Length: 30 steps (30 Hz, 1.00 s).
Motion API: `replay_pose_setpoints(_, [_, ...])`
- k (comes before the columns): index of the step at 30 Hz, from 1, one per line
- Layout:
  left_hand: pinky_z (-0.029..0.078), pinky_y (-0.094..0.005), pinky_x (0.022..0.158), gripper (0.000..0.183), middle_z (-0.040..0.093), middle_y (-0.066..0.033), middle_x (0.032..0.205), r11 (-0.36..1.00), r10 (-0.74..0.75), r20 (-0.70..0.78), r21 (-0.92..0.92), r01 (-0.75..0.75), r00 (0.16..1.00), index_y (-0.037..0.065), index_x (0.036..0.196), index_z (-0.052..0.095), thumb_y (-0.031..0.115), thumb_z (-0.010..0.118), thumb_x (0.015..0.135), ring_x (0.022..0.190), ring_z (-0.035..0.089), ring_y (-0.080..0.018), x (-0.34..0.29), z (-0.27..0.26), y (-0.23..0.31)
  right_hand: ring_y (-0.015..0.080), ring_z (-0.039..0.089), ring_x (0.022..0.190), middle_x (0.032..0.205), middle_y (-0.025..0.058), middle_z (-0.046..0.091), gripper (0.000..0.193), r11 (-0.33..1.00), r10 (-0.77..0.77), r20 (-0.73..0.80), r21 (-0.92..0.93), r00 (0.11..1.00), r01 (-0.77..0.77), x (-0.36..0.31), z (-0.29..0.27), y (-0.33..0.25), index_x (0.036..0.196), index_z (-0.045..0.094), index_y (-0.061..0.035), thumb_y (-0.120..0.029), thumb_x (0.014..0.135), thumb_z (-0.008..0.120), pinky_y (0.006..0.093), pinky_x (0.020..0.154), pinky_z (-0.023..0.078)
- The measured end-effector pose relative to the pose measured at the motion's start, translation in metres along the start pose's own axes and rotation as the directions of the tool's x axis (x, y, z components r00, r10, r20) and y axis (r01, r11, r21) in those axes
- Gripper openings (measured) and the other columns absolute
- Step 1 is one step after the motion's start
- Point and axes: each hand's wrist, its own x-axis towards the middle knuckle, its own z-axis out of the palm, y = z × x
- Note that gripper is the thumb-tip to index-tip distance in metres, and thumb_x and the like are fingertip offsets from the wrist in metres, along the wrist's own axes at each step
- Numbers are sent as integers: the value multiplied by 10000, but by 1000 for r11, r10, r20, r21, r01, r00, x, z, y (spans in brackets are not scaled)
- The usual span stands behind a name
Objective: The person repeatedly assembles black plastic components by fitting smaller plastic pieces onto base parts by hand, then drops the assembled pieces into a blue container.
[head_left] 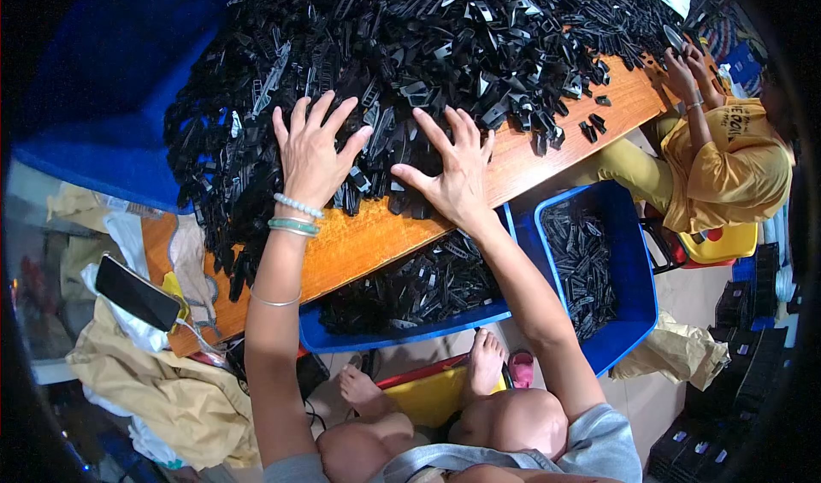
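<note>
A large heap of small black plastic pieces (376, 55) covers most of the wooden table (368, 237). Some look like ridged strips or clips, but I cannot tell their exact kind. My left hand (315, 154), with beaded and green bangles at the wrist, rests on the heap's near edge with its fingers spread. To its right, my right hand (457, 168) lies on the pieces too, palm down and fingers apart. Neither hand grips anything that I can see. A few bits lie on the wood between my hands.
Below the table's near edge stand a blue bin (410, 338) and another blue bin (637, 312), both holding black pieces. A co-worker in yellow (723, 171) sits at the right, hands at the table. A phone (137, 293) lies at the left, by brown paper (162, 380).
</note>
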Motion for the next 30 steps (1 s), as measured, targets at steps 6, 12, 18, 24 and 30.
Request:
replay_pose_setpoints(6, [273, -522, 1113, 420, 583, -112, 1305, 984, 21, -263, -167, -68, 965, 128, 1193, 675, 305, 746, 818, 1264, 465, -328, -20, 4, -9, 430, 318, 1362, 1421, 218, 406, 831, 997, -40, 3, 64, 999, 39, -2, 3, -5, 1426, 472, -258, -609, 719, 731, 696, 1084, 141])
replay_pose_setpoints(12, [487, -384, 863, 443, 620, -113, 1127, 910, -37, -402, -392, -136, 915, 68, 1106, 712, 150, 841, 690, 1046, 564, -290, -30, -11, 12, 383, 364, 1359, 1393, 211, 441, 482, 945, 53, -131, 327, 990, -7, -14, -3, 9, 1394, 468, -45, -215, 954, 570, 563, 1146, 185])
replay_pose_setpoints(18, [504, -347, 750, 441, 643, -104, 971, 887, -56, -498, -423, -186, 865, 26, 1086, 706, 74, 849, 672, 859, 602, -254, -45, -13, 9, 360, 464, 1278, 1294, 186, 542, 374, 965, 29, -254, 261, 967, 40, -18, -3, 10, 1313, 542, -18, -87, 946, 548, 487, 1116, 289])
replay_pose_setpoints(24, [537, -339, 846, 338, 671, -151, 1073, 699, -240, -327, -711, -71, 914, -28, 1059, 668, -38, 779, 740, 983, 656, -253, -89, -41, 35, 275, 550, 936, 1042, 78, 614, 251, 941, -172, -156, 265, 973, 209, 23, -20, 10, 1058, 702, -74, -5, 822, 652, 403, 852, 419])
replay_pose_setpoints(30, [557, -313, 878, 301, 609, -167, 1195, 547, -272, -16, -825, 141, 962, -59, 1132, 613, -100, 662, 838, 999, 650, -200, -151, -36, 33, 285, 562, 929, 989, 105, 598, 263, 910, -301, -73, 276, 951, 309, 19, -37, -24, 1031, 690, -57, 24, 783, 658, 382, 817, 446])
